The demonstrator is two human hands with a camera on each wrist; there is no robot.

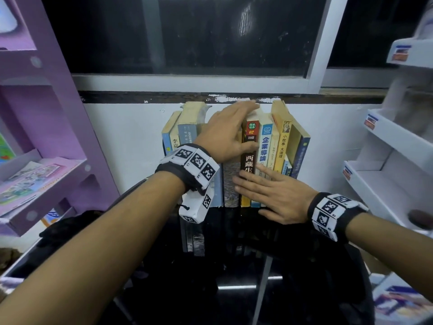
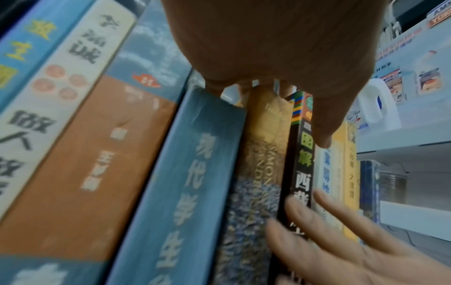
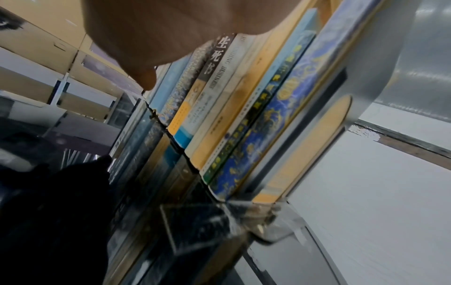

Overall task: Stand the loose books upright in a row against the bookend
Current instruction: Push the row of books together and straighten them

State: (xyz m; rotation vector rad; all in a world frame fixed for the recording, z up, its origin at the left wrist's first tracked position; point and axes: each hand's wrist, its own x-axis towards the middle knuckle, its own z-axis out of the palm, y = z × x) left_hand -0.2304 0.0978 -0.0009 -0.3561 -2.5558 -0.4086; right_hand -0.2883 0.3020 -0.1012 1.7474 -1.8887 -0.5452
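Several books stand upright in a row (image 1: 234, 160) on a glossy black table (image 1: 234, 273), backs to a white wall. My left hand (image 1: 225, 134) lies over the tops of the middle books, fingers stretched toward the wall and thumb resting on the spine of a black book (image 1: 248, 160). My right hand (image 1: 276, 195) is flat, straight fingers pressing the lower spines of the black book and its pale neighbours. In the right wrist view a grey-white bookend (image 3: 380, 63) stands against the blue patterned book (image 3: 275, 119) at the row's right end. The left wrist view shows the thumb (image 2: 322, 135) on the black spine (image 2: 302, 169).
A purple shelf unit (image 1: 46, 137) with leaflets stands at the left. White display racks (image 1: 386, 160) rise at the right. A dark window (image 1: 210, 31) sits above the wall ledge. A grey metal piece (image 1: 204, 110) pokes up behind the left books.
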